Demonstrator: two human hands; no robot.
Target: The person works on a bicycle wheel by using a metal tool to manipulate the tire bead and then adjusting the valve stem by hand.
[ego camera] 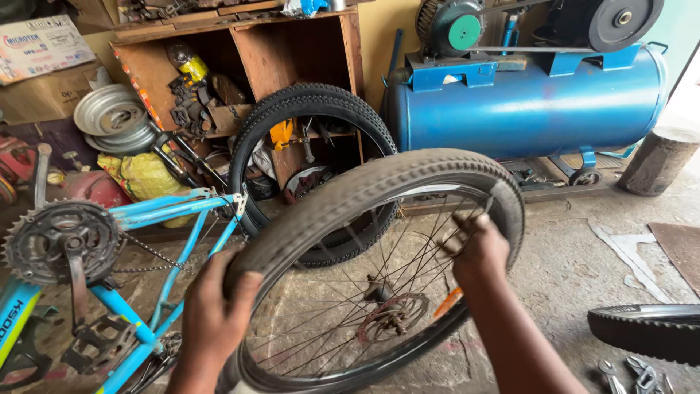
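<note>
Head view shows the left hand point(215, 314) clamped over the tyre's tread and the right hand point(477, 252) closed on the rim, keeping the spoked bicycle wheel point(379, 277) tilted off the floor point(583, 263)

Daylight, even and fairly bright; you get sharp detail across most of the head view.

Light reaches you from the upper right, where the frame corner blows out to near white beside the log stump point(660, 159). Soft sheen runs along the top of the blue tank point(532, 106); no hard glare. Shadows are diffuse: dim inside the wooden shelf point(292, 51), dark under the tyre point(379, 190). Your left hand point(211, 314) and right hand point(477, 252) read dark and slightly soft. Straight lines bow near the edges, a wide-lens effect.
</note>
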